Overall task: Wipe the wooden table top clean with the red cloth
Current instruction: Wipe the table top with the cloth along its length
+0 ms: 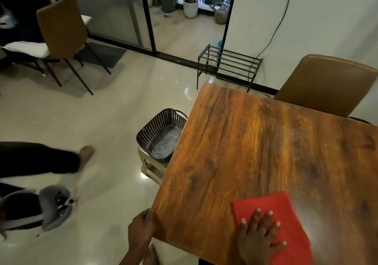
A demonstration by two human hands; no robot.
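Observation:
The wooden table top (255, 148) fills the right half of the head view, brown with dark grain. A red cloth (272, 207) lies flat near its front edge. My right hand (258, 238) presses down on the cloth with fingers spread. My left hand (141, 234) grips the table's near left corner, thumb on the edge. A pale sheen shows on the wood to the right of the cloth.
A dark woven basket (161, 134) sits on a low stool beside the table's left edge. A tan chair (327, 84) stands behind the table, another chair (61, 29) at far left. A metal rack (227, 64) stands by the wall. Another person's leg and foot (61, 158) cross the floor at left.

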